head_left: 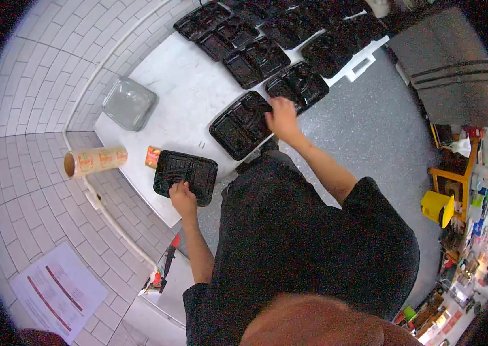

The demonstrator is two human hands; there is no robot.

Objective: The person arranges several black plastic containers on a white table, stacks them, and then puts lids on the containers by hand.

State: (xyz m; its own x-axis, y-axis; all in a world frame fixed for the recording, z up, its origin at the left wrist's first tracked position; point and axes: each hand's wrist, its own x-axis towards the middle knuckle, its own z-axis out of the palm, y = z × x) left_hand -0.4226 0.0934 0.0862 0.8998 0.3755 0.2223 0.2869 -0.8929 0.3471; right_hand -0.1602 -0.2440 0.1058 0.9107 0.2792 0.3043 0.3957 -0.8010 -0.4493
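My left hand (183, 201) grips the near left side of a black plastic compartment food tray (200, 173), held over the table's near left end. My right hand (282, 119) is at the right rim of a second black compartment tray (240, 129), with its fingers curled against that edge. This second tray lies at the table's front edge. Just beyond my right hand sits another black tray (302, 84). Whether the tray in my left hand is single or a stack I cannot tell.
Several more black trays (254, 62) cover the far end of the white table (174, 82). A clear plastic container (130, 104), a cardboard-coloured printed roll (101, 161) and a small orange packet (152, 155) lie along the tiled wall (40, 95). A yellow bin (436, 206) stands at right.
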